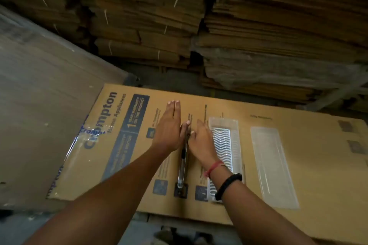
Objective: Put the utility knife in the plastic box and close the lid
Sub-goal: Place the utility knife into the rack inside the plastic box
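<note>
A long silver and black utility knife point(183, 167) lies lengthwise on a flat printed cardboard sheet point(298, 165). Its far end is hidden between my two hands. My left hand point(169, 127) lies flat, fingers straight and together, its thumb against the knife's left side. My right hand point(201, 141) rests on the knife's right side with its fingertips curled at the knife; whether it grips the knife is unclear. Right of that hand lies the clear plastic box point(225, 145), open, with a ribbed white insert. Its clear lid point(273, 167) lies separately further right.
Tall stacks of bundled flat cardboard point(258, 26) rise just behind the sheet. A large pale board point(39, 95) leans at the left. A red thread and a black band circle my right wrist.
</note>
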